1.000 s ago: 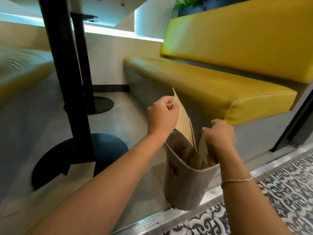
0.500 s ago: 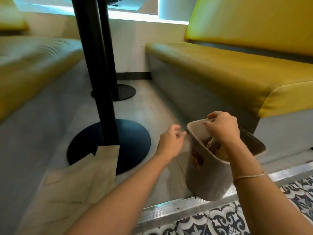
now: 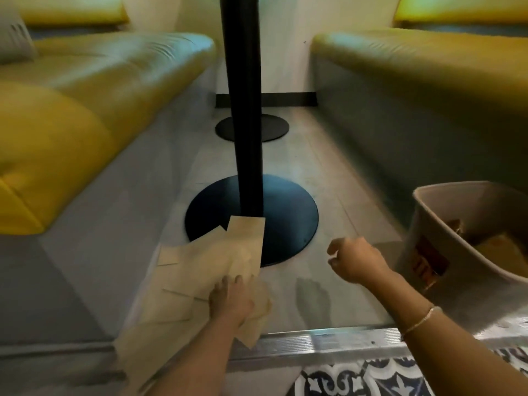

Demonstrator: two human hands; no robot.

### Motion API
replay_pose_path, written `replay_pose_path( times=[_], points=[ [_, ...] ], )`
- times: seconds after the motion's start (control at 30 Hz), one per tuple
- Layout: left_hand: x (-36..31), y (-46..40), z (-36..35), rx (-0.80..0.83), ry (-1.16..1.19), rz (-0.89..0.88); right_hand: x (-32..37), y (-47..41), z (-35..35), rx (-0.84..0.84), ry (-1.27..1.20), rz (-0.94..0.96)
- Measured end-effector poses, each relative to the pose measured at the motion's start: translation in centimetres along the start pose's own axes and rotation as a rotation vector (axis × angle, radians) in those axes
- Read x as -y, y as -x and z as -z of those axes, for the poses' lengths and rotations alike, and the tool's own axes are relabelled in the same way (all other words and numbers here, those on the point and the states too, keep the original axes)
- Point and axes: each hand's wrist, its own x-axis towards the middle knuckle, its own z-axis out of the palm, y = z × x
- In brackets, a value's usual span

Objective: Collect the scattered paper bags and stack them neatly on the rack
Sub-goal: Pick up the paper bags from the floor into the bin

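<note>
Grey floor (image 3: 300,155) between yellow benches (image 3: 85,115). At seven o'clock, scattered paper bags (image 3: 200,270) under the left hand (image 3: 231,301), fingers laid flat. Right hand (image 3: 354,264) loosely curled, empty. At three o'clock, bin (image 3: 445,224) holding bags.

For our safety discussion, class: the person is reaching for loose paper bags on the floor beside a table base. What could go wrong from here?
1. The left hand rests on several overlapping paper bags; a hasty grab could crease them or leave some behind.
2. One bag lies against the table post, so it could snag when pulled.
3. The bin stands close by the right hand; a swing might tip it.
</note>
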Motion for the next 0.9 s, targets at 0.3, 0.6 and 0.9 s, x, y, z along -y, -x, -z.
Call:
replay_pose_path(
  times=[0.3,0.6,0.9],
  points=[
    [2.3,-1.6,-2.4,-0.130,-0.140,-0.093,0.3,-1.1,-2.7,0.097,0.099,0.028],
    [0.3,-1.8,0.8,-0.420,0.249,-0.078,1.1,-1.5,-3.4,0.148,0.059,0.063],
    [-6.4,0.4,9.8,-0.264,1.702,0.132,0.8,-1.4,-2.2,0.093,-0.558,-0.124]
  ],
)
